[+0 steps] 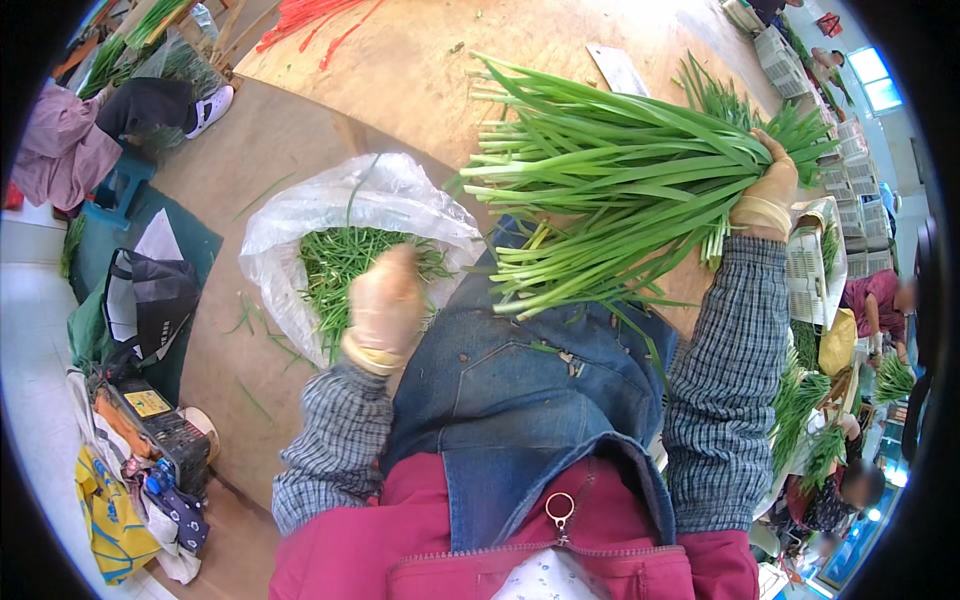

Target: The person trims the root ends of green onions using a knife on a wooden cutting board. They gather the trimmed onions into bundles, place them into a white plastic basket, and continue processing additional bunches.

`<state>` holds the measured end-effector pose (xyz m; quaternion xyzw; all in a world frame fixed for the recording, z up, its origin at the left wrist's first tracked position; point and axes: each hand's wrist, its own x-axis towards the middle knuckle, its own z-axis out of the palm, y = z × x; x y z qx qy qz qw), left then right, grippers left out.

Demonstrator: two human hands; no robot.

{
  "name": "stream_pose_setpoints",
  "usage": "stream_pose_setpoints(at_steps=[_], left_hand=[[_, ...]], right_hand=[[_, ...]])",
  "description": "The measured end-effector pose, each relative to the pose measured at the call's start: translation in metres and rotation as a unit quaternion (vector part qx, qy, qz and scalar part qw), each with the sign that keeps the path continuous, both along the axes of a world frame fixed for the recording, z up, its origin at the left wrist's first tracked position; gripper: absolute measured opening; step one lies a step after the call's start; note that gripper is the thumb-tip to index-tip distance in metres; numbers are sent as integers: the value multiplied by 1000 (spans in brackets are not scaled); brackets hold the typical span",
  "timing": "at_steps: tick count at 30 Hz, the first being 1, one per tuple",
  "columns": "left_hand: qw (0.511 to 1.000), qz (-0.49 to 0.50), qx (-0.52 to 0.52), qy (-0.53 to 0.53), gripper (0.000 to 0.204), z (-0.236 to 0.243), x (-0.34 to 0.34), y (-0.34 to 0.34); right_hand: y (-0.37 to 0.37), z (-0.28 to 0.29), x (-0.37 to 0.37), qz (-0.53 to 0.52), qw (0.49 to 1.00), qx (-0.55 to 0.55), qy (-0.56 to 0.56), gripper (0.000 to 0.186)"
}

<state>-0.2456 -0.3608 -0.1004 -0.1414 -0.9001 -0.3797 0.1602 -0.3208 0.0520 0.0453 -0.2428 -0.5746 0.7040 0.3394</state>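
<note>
A pale wooden table with a bare, scuffed top [400,70] fills the upper middle, its left corner pointing toward a seated co-worker. Across its near edge, partly over the wearer's blue denim lap [510,375], spreads a thick, loose bundle of long, flat green leaves with whitish stem ends [610,190], those ends fanned leftward. Below the near edge, left of the lap, a crumpled translucent plastic bag [270,215] gapes around short green clippings [325,275]. The right hand [768,195] is closed around the bundle's right side; the left hand [388,305] is blurred above the bag, and whether it holds anything cannot be told. Thin bright-red strips [300,22] lie near the table's left corner, and a narrow, flat, whitish strip [617,70] lies beyond the bundle. The bundle should feel fairly light for its bulk, springy at the pale stems and limp toward the leaf tips; single blades would probably slide past one another and crease if squeezed. A broad, gentle wrap around the middle, or nearer the firmer stems, looks the surest hold
</note>
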Motion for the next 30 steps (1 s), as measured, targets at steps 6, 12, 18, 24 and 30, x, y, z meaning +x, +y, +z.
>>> stream_pose_setpoints(at_steps=[6, 12, 18, 24, 30], left_hand=[[997, -50, -50, 22, 17, 39, -6, 12], [919, -242, 146, -274, 31, 42, -24, 85], [803, -206, 404, -387, 25, 24, -23, 98], [895, -190, 316, -251, 19, 36, -11, 91], [966, -35, 196, -163, 11, 13, -7, 41]], right_hand=[[0, 9, 9, -1, 998, -56, -2, 9], [-13, 11, 5, -17, 999, -42, 14, 9], [-12, 11, 8, -7, 998, -55, 11, 8], [-10, 10, 5, -15, 999, -49, 17, 9], [6, 6, 5, -1, 999, -43, 20, 8]])
